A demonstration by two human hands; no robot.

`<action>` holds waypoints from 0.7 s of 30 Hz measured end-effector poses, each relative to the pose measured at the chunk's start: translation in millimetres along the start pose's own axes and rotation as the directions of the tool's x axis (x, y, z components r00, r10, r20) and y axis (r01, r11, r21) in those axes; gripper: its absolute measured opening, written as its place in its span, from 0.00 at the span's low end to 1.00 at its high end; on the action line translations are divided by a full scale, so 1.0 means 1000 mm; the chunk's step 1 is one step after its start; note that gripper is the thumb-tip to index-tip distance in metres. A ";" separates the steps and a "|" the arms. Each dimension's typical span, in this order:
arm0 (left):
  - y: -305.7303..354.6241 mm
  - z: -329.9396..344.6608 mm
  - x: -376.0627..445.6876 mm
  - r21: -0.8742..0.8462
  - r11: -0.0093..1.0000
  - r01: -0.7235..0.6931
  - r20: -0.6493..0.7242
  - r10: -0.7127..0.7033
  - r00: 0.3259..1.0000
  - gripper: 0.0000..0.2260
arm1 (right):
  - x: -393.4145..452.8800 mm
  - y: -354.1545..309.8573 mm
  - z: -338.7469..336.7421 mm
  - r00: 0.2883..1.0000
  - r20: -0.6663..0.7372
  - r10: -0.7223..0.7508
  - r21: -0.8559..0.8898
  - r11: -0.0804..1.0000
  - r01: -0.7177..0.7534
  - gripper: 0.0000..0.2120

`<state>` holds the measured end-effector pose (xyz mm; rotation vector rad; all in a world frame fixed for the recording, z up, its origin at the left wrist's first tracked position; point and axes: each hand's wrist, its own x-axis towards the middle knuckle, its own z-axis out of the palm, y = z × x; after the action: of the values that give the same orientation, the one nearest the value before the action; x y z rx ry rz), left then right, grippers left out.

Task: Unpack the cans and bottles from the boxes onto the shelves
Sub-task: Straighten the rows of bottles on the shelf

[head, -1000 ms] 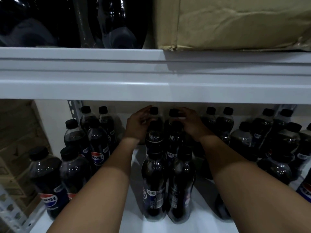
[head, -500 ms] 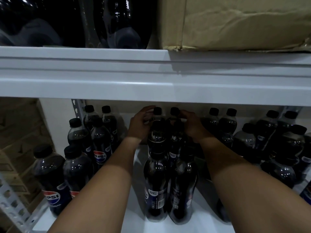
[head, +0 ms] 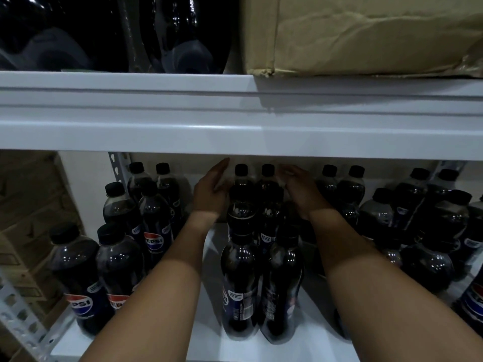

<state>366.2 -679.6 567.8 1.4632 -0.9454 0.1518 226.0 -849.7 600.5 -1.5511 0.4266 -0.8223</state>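
Observation:
Dark Pepsi bottles with black caps stand in paired rows on the white lower shelf (head: pixel 209 340). Both my arms reach deep under the upper shelf, one on each side of the middle double row (head: pixel 258 257). My left hand (head: pixel 210 190) is beside the back left bottle (head: pixel 241 176) of that row, fingers straight, holding nothing. Beside the back right bottle (head: pixel 268 176), my right hand (head: pixel 300 189) has relaxed, spread fingers, also holding nothing. The fingertips are a little blurred.
The white front beam of the upper shelf (head: pixel 235 131) hangs low over my hands. Above it stand large dark bottles (head: pixel 183 35) and a cardboard box (head: pixel 366 35). More Pepsi rows fill the left (head: pixel 122 259) and right (head: pixel 428 231). Stacked cartons (head: pixel 28 220) sit beyond the left upright.
Both hands have let go of the two back bottles of the middle row and opened, drawing slightly apart. The view has shifted a little.

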 end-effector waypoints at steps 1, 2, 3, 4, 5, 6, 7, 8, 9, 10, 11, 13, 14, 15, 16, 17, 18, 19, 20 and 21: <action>0.006 0.000 -0.004 -0.073 0.997 -0.007 -0.062 0.003 0.998 0.18 | -0.005 -0.005 0.000 0.995 -0.090 -0.053 0.000 0.999 0.053 0.08; 0.013 -0.001 -0.009 -0.155 0.988 -0.004 -0.102 -0.012 0.995 0.16 | -0.010 -0.009 -0.001 0.981 -0.161 -0.109 0.004 0.994 0.111 0.10; 0.020 -0.003 -0.014 -0.250 0.968 0.004 -0.105 -0.032 0.994 0.14 | -0.015 -0.011 -0.001 0.965 -0.203 -0.164 0.011 0.985 0.170 0.12; 0.027 -0.004 -0.019 -0.320 0.947 0.017 -0.069 -0.041 0.997 0.12 | -0.024 -0.015 0.000 0.953 -0.211 -0.217 0.020 0.974 0.226 0.12; 0.033 -0.005 -0.025 -0.356 0.934 0.033 -0.007 -0.039 0.999 0.11 | -0.036 -0.018 0.002 0.948 -0.186 -0.257 0.035 0.963 0.268 0.10; 0.037 -0.005 -0.029 -0.349 0.935 0.055 0.059 -0.037 0.998 0.11 | -0.047 -0.017 0.005 0.949 -0.146 -0.279 0.037 0.957 0.287 0.06; 0.040 -0.004 -0.033 -0.333 0.940 0.077 0.118 -0.039 0.992 0.12 | -0.058 -0.015 0.008 0.950 -0.100 -0.295 0.020 0.954 0.298 0.04; 0.042 -0.002 -0.036 -0.319 0.943 0.095 0.156 -0.047 0.987 0.12 | -0.066 -0.010 0.010 0.953 -0.066 -0.295 -0.018 0.956 0.294 0.08; 0.045 0.000 -0.040 -0.326 0.939 0.110 0.179 -0.053 0.982 0.12 | -0.070 -0.005 0.011 0.955 -0.036 -0.296 -0.060 0.954 0.293 0.12; 0.047 0.001 -0.042 -0.334 0.935 0.120 0.187 -0.059 0.981 0.12 | -0.073 0.000 0.011 0.954 -0.022 -0.300 -0.090 0.951 0.297 0.15; 0.048 0.002 -0.043 -0.345 0.930 0.128 0.191 -0.064 0.980 0.13 | -0.074 0.002 0.010 0.953 -0.022 -0.301 -0.104 0.949 0.297 0.16; 0.049 0.002 -0.043 -0.331 0.934 0.138 0.179 -0.081 0.980 0.13 | -0.071 0.002 0.006 0.955 -0.036 -0.296 -0.123 0.949 0.290 0.16; 0.051 0.002 -0.042 -0.311 0.940 0.141 0.173 -0.090 0.981 0.14 | -0.071 0.001 0.004 0.956 -0.033 -0.291 -0.124 0.950 0.285 0.16; 0.052 0.001 -0.042 -0.292 0.944 0.155 0.170 -0.108 0.980 0.14 | -0.072 -0.001 0.003 0.958 -0.026 -0.285 -0.116 0.953 0.280 0.15; 0.054 0.001 -0.041 -0.284 0.944 0.170 0.168 -0.126 0.978 0.15 | -0.072 -0.001 0.003 0.961 -0.017 -0.277 -0.096 0.957 0.274 0.15; 0.056 0.001 -0.041 -0.285 0.940 0.189 0.167 -0.146 0.975 0.16 | -0.073 -0.003 0.003 0.965 -0.009 -0.261 -0.063 0.963 0.260 0.15; 0.058 0.001 -0.041 -0.286 0.936 0.203 0.164 -0.161 0.973 0.17 | -0.074 -0.004 0.002 0.969 -0.006 -0.246 -0.030 0.969 0.246 0.16; 0.058 0.001 -0.041 -0.284 0.937 0.205 0.152 -0.167 0.974 0.19 | -0.075 -0.005 0.002 0.972 -0.003 -0.236 0.001 0.972 0.236 0.16; 0.057 0.001 -0.041 -0.274 0.941 0.199 0.135 -0.167 0.977 0.19 | -0.076 -0.005 0.002 0.974 0.007 -0.228 0.030 0.973 0.228 0.16; 0.057 0.001 -0.041 -0.266 0.945 0.191 0.115 -0.166 0.979 0.20 | -0.078 -0.006 0.002 0.976 0.020 -0.216 0.052 0.975 0.214 0.16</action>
<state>303.4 -652.6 586.1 1.2962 -0.8637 -0.1761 173.3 -792.9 587.0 -1.5781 0.2195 -0.9710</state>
